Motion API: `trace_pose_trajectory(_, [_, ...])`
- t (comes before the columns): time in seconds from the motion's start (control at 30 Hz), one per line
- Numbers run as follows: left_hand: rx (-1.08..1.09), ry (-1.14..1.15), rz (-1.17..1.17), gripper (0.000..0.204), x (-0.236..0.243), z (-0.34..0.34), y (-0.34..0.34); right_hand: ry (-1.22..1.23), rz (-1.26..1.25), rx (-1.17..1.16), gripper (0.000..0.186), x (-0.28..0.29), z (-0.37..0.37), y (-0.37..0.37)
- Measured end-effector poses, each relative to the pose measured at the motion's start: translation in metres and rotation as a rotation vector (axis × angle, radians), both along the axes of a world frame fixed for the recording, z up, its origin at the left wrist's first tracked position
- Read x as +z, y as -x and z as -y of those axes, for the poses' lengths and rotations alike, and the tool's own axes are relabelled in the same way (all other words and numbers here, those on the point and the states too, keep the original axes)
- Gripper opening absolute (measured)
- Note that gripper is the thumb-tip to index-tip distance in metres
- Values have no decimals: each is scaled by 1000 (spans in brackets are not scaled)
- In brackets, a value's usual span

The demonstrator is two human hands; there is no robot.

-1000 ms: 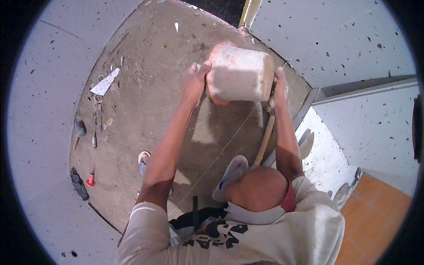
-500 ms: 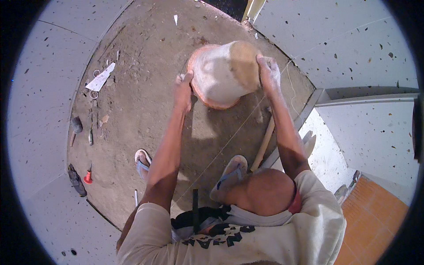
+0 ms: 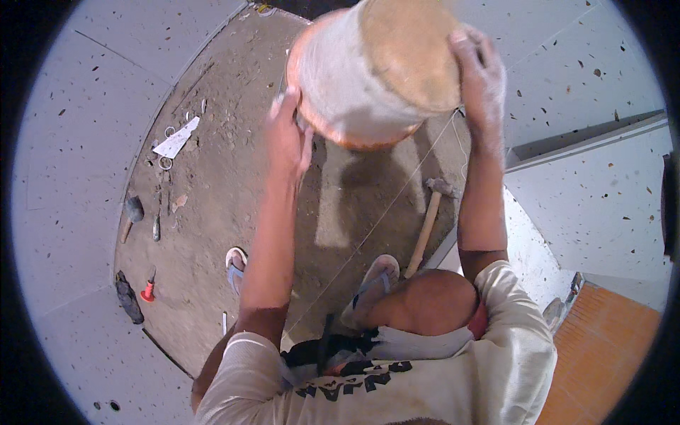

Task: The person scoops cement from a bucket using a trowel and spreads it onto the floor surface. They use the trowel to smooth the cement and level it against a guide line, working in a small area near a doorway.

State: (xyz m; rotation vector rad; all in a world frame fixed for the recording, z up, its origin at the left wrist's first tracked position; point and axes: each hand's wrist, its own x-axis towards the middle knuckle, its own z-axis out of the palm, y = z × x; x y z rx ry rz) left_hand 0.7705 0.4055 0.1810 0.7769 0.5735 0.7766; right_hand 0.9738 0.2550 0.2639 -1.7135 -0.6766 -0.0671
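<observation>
Both my hands hold a dusty bucket [image 3: 368,71] turned nearly upside down, its brown bottom facing up and its orange rim pointing down toward the sandy floor bed [image 3: 212,205]. My left hand [image 3: 287,138] grips the rim on the left side. My right hand [image 3: 482,78] presses on the bottom edge at the right. A pale patch of poured material [image 3: 336,198] lies on the bed below the bucket.
A hammer [image 3: 428,219] lies by a taut string [image 3: 382,227] across the bed. A mallet [image 3: 131,212], a trowel [image 3: 177,138], a red tool [image 3: 147,290] and a dark tool [image 3: 127,297] lie at the left edge. White speckled tiles [image 3: 78,142] surround the bed. My sandalled feet [image 3: 375,283] stand on the sand.
I have lifted the bucket up toward the camera and tipped it further, so its bottom now faces up. A pale patch has appeared on the bed.
</observation>
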Motion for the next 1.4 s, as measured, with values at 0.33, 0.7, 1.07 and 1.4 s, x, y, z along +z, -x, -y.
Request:
trace_pose_trajectory(0.33, [119,40,30,37,-66,-12,112,37,289,222,48,-10,-14,88])
trace_pose_trajectory(0.7, [289,439,-192,40,-203,-3,258,363,80,614,56,-115,-80,186])
trace_pose_trajectory(1.07, [296,199,-319,43,-125,-1,251,86,186,588,59,-75,-74,187])
trace_pose_trajectory(1.4, [87,-131,-576,39,-134,-21,284,169,-270,794,51,-183,-55,182])
